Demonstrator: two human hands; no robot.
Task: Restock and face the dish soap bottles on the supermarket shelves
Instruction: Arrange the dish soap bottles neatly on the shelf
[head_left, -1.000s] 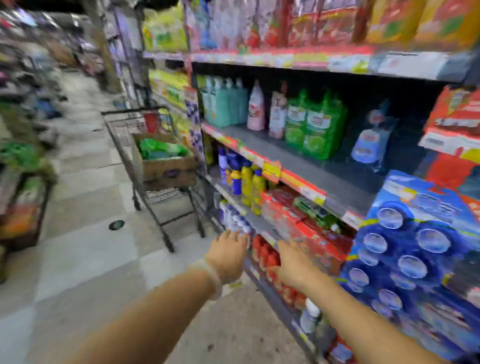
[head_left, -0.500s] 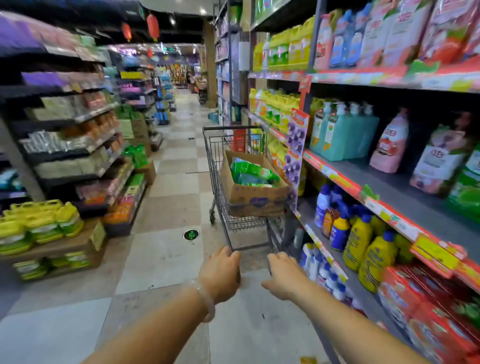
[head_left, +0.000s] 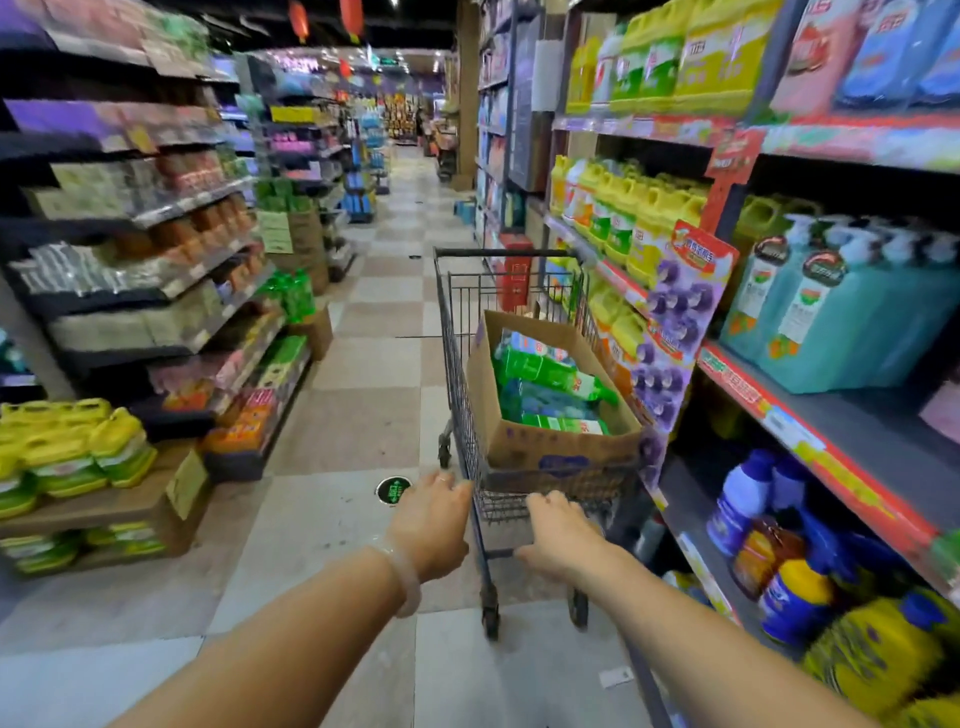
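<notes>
A wire shopping cart (head_left: 458, 364) stands in the aisle right in front of me, close to the right-hand shelves. In it sits an open cardboard box (head_left: 545, 447) holding several green dish soap bottles (head_left: 540, 371) lying on their sides. My left hand (head_left: 431, 514) grips the cart's near left corner. My right hand (head_left: 558, 535) curls over the cart's near edge. Yellow dish soap jugs (head_left: 639, 218) fill the right shelves beyond the cart.
Teal spray bottles (head_left: 831, 317) stand on the right middle shelf, blue and yellow bottles (head_left: 795, 597) below. A purple hanging display card (head_left: 680, 312) juts out beside the cart. A low pallet of yellow-green jugs (head_left: 67, 457) sits at left. The tiled aisle (head_left: 374, 364) runs ahead.
My view has swung from the right-hand shelves to face down the aisle. Both hands have moved forward and taken hold of the cart's near end.
</notes>
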